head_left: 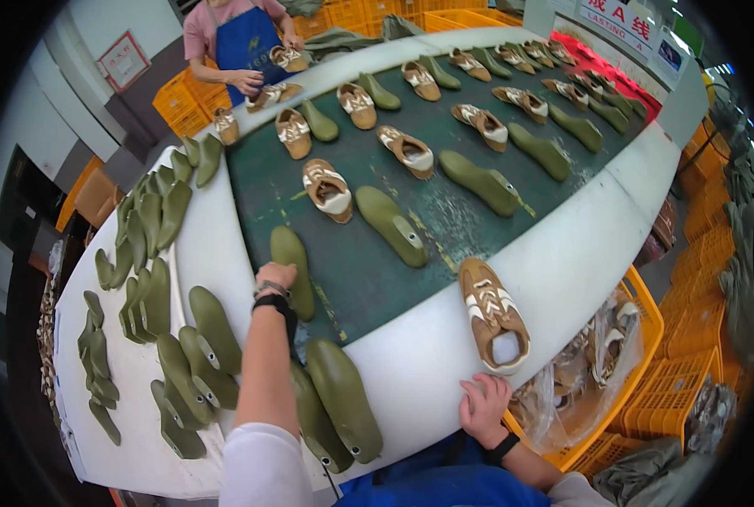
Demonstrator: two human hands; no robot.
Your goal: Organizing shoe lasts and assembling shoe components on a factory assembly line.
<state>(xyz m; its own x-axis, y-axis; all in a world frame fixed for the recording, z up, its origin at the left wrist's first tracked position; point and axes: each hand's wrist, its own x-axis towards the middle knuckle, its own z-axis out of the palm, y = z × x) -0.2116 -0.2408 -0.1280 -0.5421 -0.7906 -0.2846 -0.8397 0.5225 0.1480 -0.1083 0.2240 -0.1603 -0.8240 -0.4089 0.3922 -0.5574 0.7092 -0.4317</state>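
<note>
The hands are apart. The left hand (277, 275) meets a green shoe last (291, 249) on the dark belt (259, 173); its fingertips are hidden, so its grip cannot be told. The right hand (483, 409), loosely spread, lies beside a brown sneaker (489, 308) on the white desk (584, 211). Plastic (553, 418) obscures crated shoes (607, 351).

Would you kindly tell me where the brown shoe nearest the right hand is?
In the head view, the brown shoe sits right of centre on the white border, between green surface and orange crate.

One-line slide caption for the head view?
Left hand holding a green shoe form, right hand near a brown sneaker on a white tabletop.
</note>
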